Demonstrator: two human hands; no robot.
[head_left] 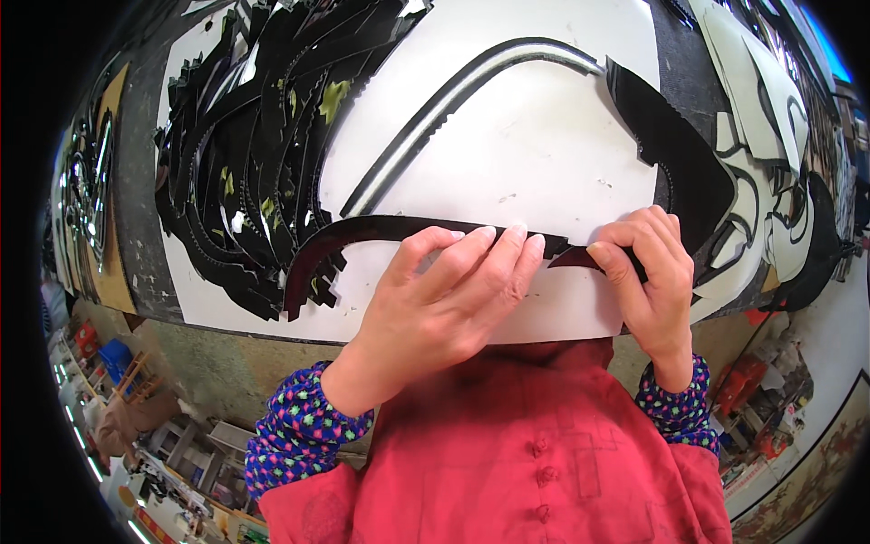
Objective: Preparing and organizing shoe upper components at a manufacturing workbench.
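Observation:
Both hands hold a long curved black strip (pixel 362 231) with a toothed edge over a white board (pixel 544 145). My left hand (pixel 444 290) pinches the strip near its middle, fingertips pressed along its top edge. My right hand (pixel 648 272) grips the strip's right end between thumb and fingers. The strip's left end curves down past the board's lower left. On the board above lies another curved strip (pixel 462 91), black with a white band.
A heap of similar black toothed pieces (pixel 245 154) lies at the left of the board. A larger black piece (pixel 680 145) sits at the right. More black-and-white cut shapes (pixel 770 136) lie at the far right on the dark bench (pixel 136 227).

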